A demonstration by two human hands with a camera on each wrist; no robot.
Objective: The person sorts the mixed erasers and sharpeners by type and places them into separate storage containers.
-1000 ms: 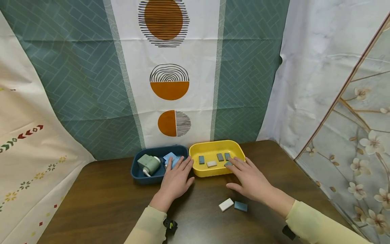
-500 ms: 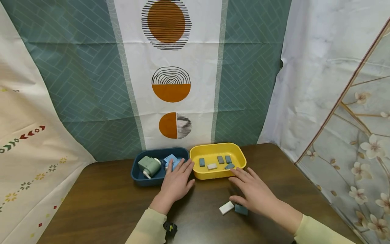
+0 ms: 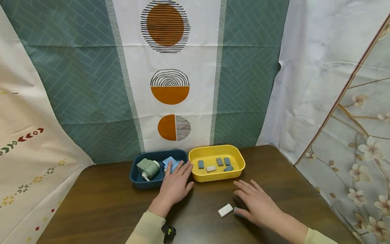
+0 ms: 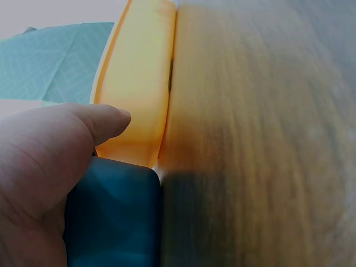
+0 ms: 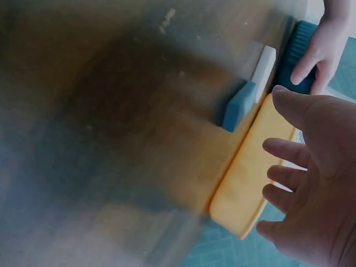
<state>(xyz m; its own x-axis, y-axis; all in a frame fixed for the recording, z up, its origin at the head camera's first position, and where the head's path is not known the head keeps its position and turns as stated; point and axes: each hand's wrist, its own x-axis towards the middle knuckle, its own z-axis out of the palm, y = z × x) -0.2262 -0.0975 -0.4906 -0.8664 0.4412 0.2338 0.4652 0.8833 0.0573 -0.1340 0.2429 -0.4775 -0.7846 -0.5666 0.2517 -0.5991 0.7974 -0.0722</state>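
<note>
My left hand [image 3: 174,184] rests over the front right corner of the dark blue tray [image 3: 143,184], fingers extended. Beneath its fingertips lies a light blue object [image 3: 171,163], partly covered. My right hand [image 3: 259,205] hovers above the table, fingers spread and holding nothing. Its thumb hides part of a blue-grey block [image 3: 237,211]; in the right wrist view that same block [image 5: 239,105] shows apart from the thumb. Just left of it on the table lies a white block [image 3: 225,210]. The yellow tray [image 3: 217,176] stands beyond, with several small grey, blue-grey and white blocks inside.
A green object with white parts [image 3: 147,168] sits at the left inside the dark blue tray. Both trays stand side by side at the back of the brown wooden table [image 3: 100,203]. Hanging cloths [image 3: 91,84] enclose the table behind and on both sides.
My right hand has drawn back from the yellow tray toward the near side, down to the blue-grey block. My left hand has stayed at the dark blue tray.
</note>
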